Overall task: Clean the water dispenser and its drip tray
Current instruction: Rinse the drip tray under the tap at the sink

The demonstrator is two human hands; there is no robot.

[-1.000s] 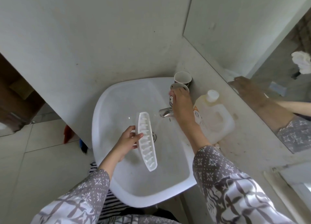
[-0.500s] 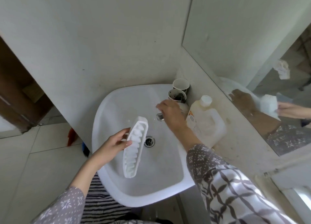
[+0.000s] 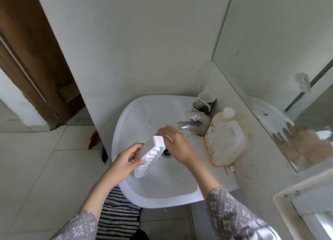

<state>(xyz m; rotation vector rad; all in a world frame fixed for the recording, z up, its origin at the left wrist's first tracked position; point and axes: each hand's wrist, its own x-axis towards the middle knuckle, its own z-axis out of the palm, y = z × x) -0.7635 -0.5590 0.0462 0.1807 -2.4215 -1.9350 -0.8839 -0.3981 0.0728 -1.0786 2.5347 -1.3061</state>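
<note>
A white slotted drip tray (image 3: 150, 157) hangs tilted on its edge over the white sink (image 3: 138, 117), just left of the drain (image 3: 167, 153). My left hand (image 3: 126, 163) grips its lower half from the left. My right hand (image 3: 173, 142) is just right of the tray's upper end, fingers spread and blurred, holding nothing; whether it touches the tray I cannot tell. The chrome tap (image 3: 191, 123) stands behind the right hand, and no water stream is visible.
Two used paper cups (image 3: 204, 101) stand behind the tap. A yellowish plastic jug (image 3: 225, 137) stands on the counter to the right, under a wall mirror (image 3: 281, 63). A brown door (image 3: 30, 59) is at the left, tiled floor and a striped mat (image 3: 119, 214) below.
My right hand left the tap and came down to the tray's upper end. The left hand turned the tray more upright and moved it toward the drain. The camera tilted down.
</note>
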